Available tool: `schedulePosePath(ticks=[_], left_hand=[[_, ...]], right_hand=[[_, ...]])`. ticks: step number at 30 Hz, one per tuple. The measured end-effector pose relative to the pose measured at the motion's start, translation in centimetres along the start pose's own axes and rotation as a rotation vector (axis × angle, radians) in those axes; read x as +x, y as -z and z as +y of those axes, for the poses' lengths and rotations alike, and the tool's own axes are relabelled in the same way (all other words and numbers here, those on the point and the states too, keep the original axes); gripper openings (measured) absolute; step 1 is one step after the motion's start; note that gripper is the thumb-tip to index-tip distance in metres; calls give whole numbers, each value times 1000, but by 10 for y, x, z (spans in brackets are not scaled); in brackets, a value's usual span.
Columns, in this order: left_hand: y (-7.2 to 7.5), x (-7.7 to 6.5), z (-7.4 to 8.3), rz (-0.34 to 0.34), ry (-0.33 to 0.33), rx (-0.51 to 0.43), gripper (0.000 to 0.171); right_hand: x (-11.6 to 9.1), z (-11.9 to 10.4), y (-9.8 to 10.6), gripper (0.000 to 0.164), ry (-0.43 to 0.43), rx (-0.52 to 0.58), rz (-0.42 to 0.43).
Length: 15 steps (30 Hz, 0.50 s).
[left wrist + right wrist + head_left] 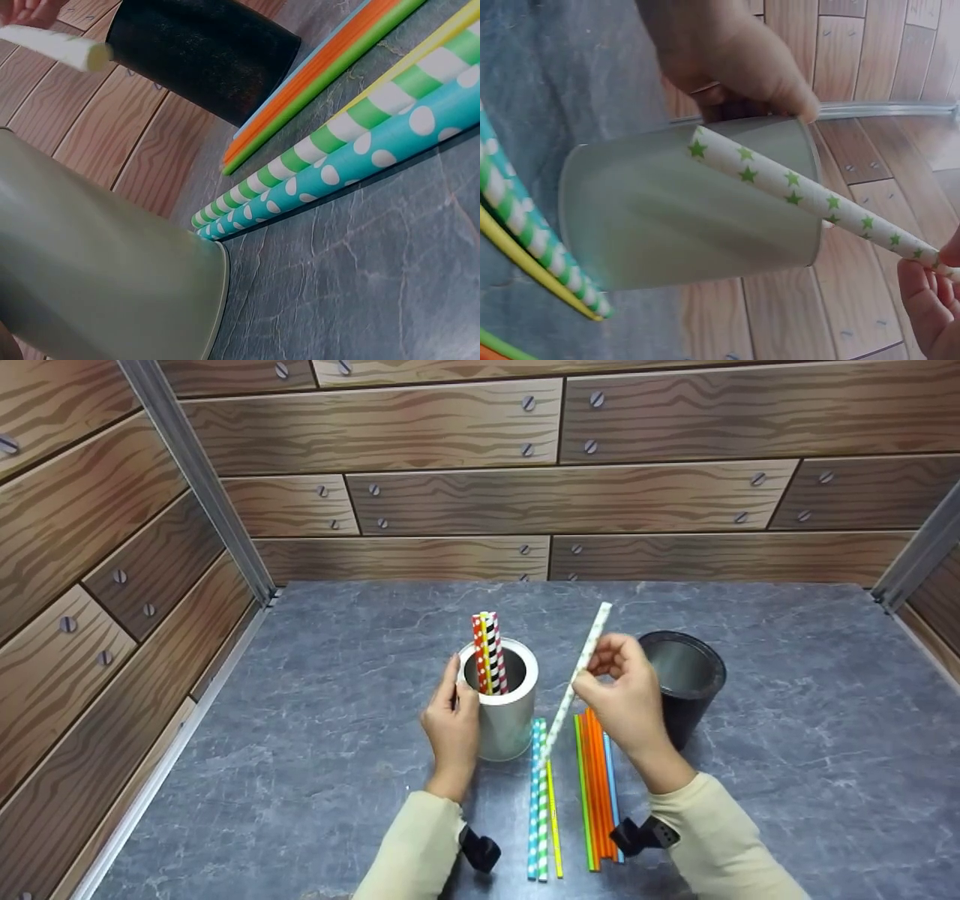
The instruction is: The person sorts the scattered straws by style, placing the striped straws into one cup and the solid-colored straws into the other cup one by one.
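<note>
My right hand pinches a white paper straw with green stars between thumb and fingers. The straw slants in the air beside a whitish can, its lower end over the straws on the table. My left hand grips that can at its left side, thumb near the rim. Inside stand several patterned straws: red dotted, yellow, black-striped and pink-striped. At the can's base lie a teal dotted straw and a green-striped straw, with a thin yellow straw alongside.
A black can stands upright behind my right hand. In front of it lies a row of plain straws, with green, several orange and blue. Wood-patterned panels enclose the grey marbled table at the back and sides.
</note>
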<state>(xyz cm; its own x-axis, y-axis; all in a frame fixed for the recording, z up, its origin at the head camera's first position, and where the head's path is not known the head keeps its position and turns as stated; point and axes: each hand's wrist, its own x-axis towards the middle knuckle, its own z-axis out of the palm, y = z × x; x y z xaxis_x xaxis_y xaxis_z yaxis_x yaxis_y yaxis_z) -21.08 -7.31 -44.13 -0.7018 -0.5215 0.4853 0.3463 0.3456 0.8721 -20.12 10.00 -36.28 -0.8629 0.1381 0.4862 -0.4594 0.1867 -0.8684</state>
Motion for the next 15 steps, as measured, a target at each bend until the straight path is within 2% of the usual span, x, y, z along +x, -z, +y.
schedulePosePath(ticks=[3, 8, 15], left_hand=[[0, 0, 0, 0, -2, 4, 39], [1, 0, 0, -9, 4, 4, 40], [2, 1, 0, -14, 9, 16, 40]], right_hand=[[3, -8, 0, 29, 54, 30, 28], [7, -20, 0, 30, 97, 118, 77], [13, -34, -3, 33, 185, 308, 159]])
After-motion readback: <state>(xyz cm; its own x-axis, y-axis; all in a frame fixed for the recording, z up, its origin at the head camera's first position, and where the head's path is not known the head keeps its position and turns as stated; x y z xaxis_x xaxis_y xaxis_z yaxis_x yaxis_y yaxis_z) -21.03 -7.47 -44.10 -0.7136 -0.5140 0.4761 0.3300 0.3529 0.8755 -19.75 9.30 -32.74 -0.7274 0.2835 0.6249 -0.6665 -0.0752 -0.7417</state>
